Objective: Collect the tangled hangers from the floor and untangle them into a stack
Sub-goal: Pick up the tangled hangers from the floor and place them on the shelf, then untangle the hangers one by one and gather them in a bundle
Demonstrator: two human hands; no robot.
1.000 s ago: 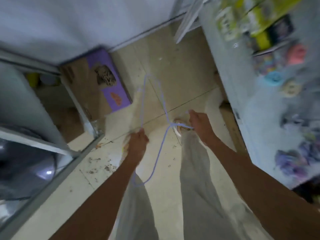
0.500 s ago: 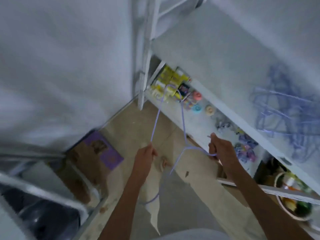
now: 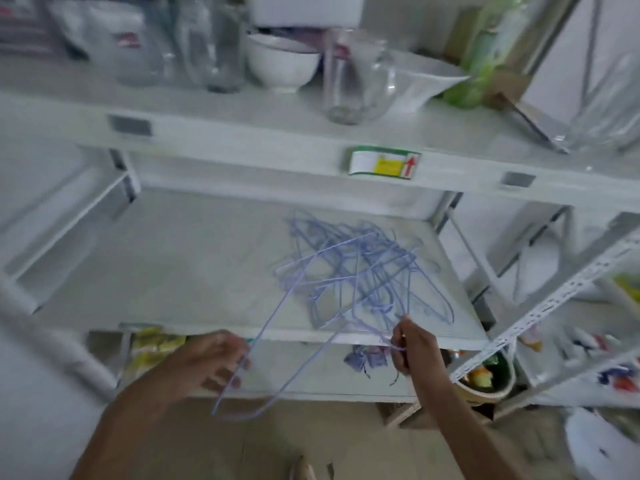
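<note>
A thin lilac wire hanger [image 3: 277, 344] hangs in the air in front of the white shelf [image 3: 194, 271], its far end reaching over a heap of several tangled lilac hangers [image 3: 360, 271] lying on that shelf. My right hand [image 3: 410, 348] pinches the hanger near its hook end. My left hand [image 3: 211, 358] is at the hanger's lower wire, fingers loosely curled around it; the blur hides the exact grip.
The upper shelf [image 3: 242, 129] carries glass jars [image 3: 353, 77], a white bowl [image 3: 280, 64] and a green bottle [image 3: 485, 57]. Packets lie on the lower shelf [image 3: 152, 348]. A bowl of food [image 3: 485, 379] sits lower right beside a perforated white rail [image 3: 540, 310].
The view swung up from the floor to the shelf. Both hands carried the hanger up from floor level to the front of the shelf, over the heap.
</note>
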